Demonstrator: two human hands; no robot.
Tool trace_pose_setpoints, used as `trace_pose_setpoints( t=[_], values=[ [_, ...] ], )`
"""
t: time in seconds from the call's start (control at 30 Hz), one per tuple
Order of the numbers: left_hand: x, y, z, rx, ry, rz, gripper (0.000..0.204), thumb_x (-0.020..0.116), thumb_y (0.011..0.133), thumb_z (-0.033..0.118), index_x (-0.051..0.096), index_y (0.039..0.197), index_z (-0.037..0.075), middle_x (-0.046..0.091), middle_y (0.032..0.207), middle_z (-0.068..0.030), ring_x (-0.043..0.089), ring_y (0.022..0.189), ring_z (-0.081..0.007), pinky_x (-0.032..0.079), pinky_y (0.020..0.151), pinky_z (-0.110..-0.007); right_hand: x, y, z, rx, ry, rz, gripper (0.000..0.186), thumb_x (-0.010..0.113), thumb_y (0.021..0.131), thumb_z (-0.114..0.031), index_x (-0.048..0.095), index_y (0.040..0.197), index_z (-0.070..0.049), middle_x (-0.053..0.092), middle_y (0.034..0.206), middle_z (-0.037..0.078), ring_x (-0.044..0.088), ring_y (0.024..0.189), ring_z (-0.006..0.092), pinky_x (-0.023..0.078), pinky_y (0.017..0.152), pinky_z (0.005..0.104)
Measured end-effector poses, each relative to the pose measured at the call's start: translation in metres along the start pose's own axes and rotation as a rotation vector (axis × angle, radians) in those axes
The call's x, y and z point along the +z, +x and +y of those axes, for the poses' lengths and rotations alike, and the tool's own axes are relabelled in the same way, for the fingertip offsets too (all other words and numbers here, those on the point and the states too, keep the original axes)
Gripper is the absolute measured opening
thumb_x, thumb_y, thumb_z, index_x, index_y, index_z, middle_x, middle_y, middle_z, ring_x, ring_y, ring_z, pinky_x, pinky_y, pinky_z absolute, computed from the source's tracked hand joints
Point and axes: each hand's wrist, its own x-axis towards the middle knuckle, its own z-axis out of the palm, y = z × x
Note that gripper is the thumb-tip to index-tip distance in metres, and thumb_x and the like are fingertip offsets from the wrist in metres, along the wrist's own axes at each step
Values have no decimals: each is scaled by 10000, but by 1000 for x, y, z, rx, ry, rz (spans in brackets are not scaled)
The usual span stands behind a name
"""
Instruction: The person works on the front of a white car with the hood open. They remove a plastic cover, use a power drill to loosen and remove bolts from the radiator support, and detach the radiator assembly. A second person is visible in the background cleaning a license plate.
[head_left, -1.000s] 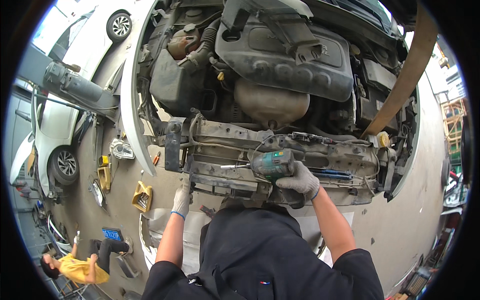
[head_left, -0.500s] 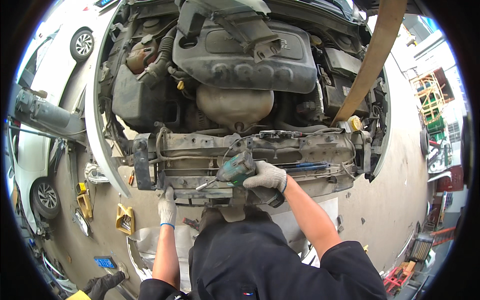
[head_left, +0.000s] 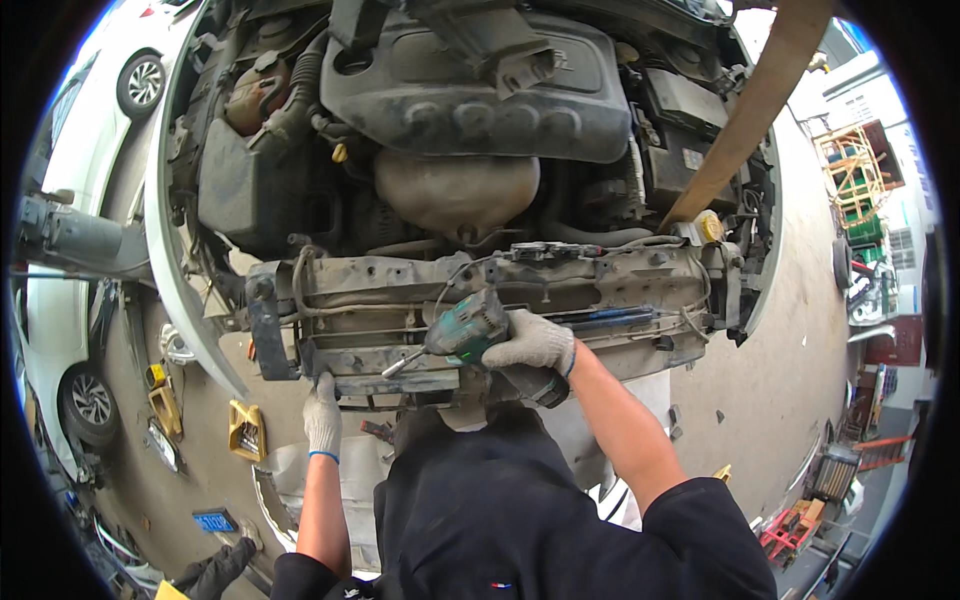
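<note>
My right hand [head_left: 532,343], in a knitted glove, is wrapped round the grip of a teal and black cordless impact driver [head_left: 470,328]. A long silver socket [head_left: 402,363] on its nose points left and slightly down, in front of the car's front crossbeam [head_left: 590,281]. At the left end of the dirty lower crossbar [head_left: 400,382] is my gloved left hand [head_left: 322,420]. Its fingers are drawn together against the bar's edge; whether they pinch some small part there is too small to tell.
Beyond the beam lies the open engine bay with a black engine cover [head_left: 470,95]. A brown strap [head_left: 750,125] slants down its right side. On the floor at left lies a yellow jug [head_left: 246,430]. A person's dark glove [head_left: 222,568] shows at lower left.
The view has shifted a little, so the car sits slightly higher and further left. Both hands stay near the same parts; the driver remains in my right hand, its socket still pointing left.
</note>
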Motion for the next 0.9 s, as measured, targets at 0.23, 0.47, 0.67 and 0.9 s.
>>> trace_pose_setpoints(
  t=[0.23, 0.47, 0.67, 0.9],
  values=[
    [2, -1, 9, 99, 55, 46, 796, 371, 942, 693, 702, 1100, -13, 681, 1071, -310, 623, 1093, -468, 460, 945, -493, 1, -13, -7, 40, 86, -29, 541, 829, 745, -172, 669, 1234, -5, 714, 1093, 54, 617, 978, 129, 518, 908, 330],
    [-10, -4, 14, 90, 144, -48, 867, 365, 921, 748, 685, 1194, -11, 658, 1164, -334, 614, 1158, -466, 453, 1002, -497, 4, -29, -30, -224, 570, 133, 642, 815, 698, -92, 624, 1304, -3, 715, 1164, 86, 684, 1047, 223, 532, 956, 370],
    [-18, 4, 19, 119, 210, -91, 848, 415, 901, 745, 704, 1164, -8, 688, 1115, -308, 654, 1107, -436, 491, 965, -477, -17, 42, -82, -298, 473, 53, 652, 774, 810, -285, 554, 1335, 33, 706, 1088, 153, 704, 952, 252, 576, 871, 375],
    [-6, -9, 21, 146, 99, 42, 753, 463, 919, 666, 729, 1012, -32, 714, 979, -279, 693, 979, -422, 524, 882, -487, 5, 153, -96, -175, 756, -190, 592, 678, 921, -250, 475, 1395, 42, 658, 1205, 229, 687, 1058, 281, 562, 1001, 396]
  ],
)
